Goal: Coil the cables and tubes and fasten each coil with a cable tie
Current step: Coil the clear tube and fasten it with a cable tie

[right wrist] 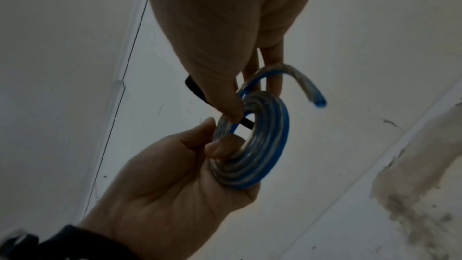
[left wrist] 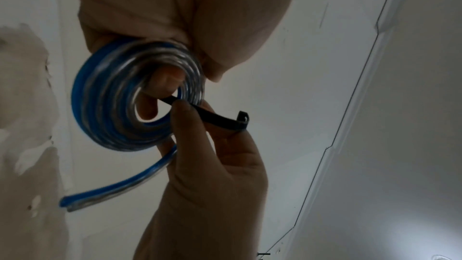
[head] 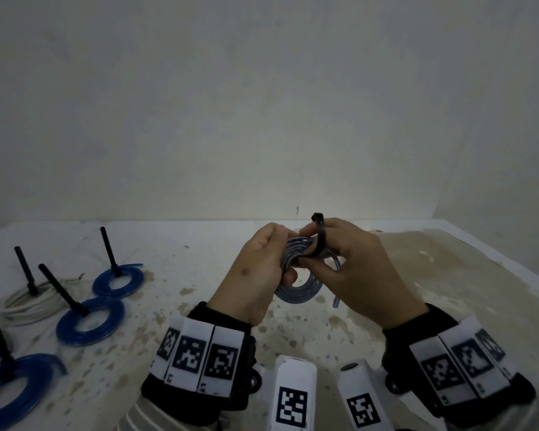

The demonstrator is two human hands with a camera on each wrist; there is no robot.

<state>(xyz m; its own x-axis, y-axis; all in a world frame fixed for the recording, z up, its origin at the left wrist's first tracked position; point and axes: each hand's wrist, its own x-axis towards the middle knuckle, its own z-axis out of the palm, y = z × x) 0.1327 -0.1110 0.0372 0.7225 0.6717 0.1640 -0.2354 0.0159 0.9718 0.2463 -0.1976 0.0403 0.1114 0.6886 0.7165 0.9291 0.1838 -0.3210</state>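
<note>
While held above stained white table (head: 199, 306), coiled blue translucent plastic tube (head: 299, 290) sits between 2 hands: left hand (head: 255, 269) grips coil rim; right hand (head: 355, 262) pinches black plastic cable tie (head: 320, 241), threaded through coil centre.

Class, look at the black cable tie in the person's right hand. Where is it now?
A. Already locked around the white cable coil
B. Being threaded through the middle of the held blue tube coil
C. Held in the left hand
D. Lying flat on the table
B: the right hand pinches the cable tie, whose tip pokes into the centre of the blue tube coil gripped by the left hand.
</note>
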